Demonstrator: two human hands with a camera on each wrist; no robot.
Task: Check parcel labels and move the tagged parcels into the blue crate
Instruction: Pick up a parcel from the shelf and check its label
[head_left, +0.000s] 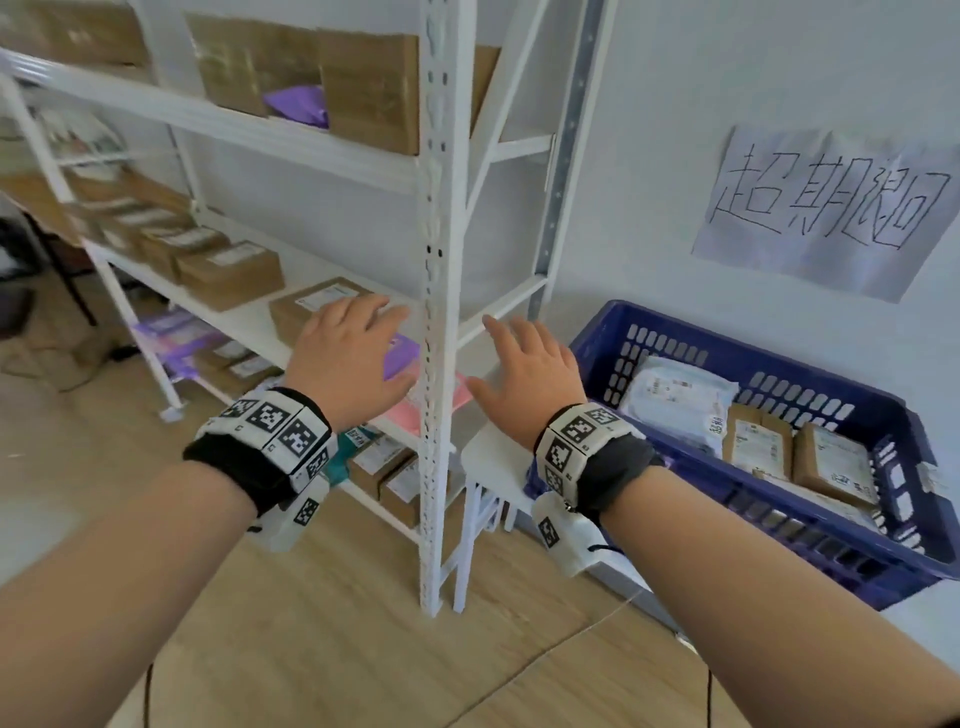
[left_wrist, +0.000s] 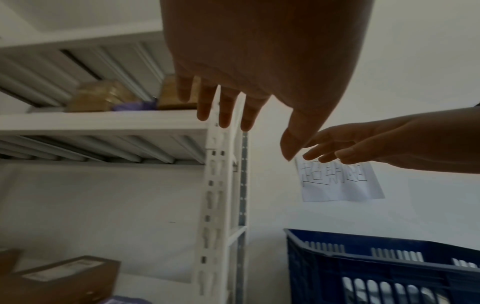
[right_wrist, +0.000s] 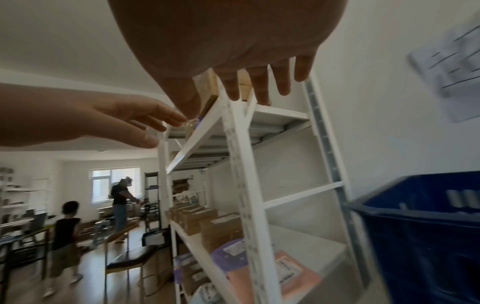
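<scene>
Both my hands hover empty, fingers straight, in front of the white shelf unit. My left hand is above a purple mailer and a pink mailer on the middle shelf, next to a labelled brown box. My right hand is to the right of the shelf's front post, between the shelf and the blue crate. The crate holds a white mailer and brown labelled parcels. In the right wrist view the pink mailer lies below my right hand.
More brown boxes line the middle shelf to the left, others sit on the upper shelf and on the lower one. A handwritten paper sign hangs on the wall above the crate. Two people stand far back in the room among chairs.
</scene>
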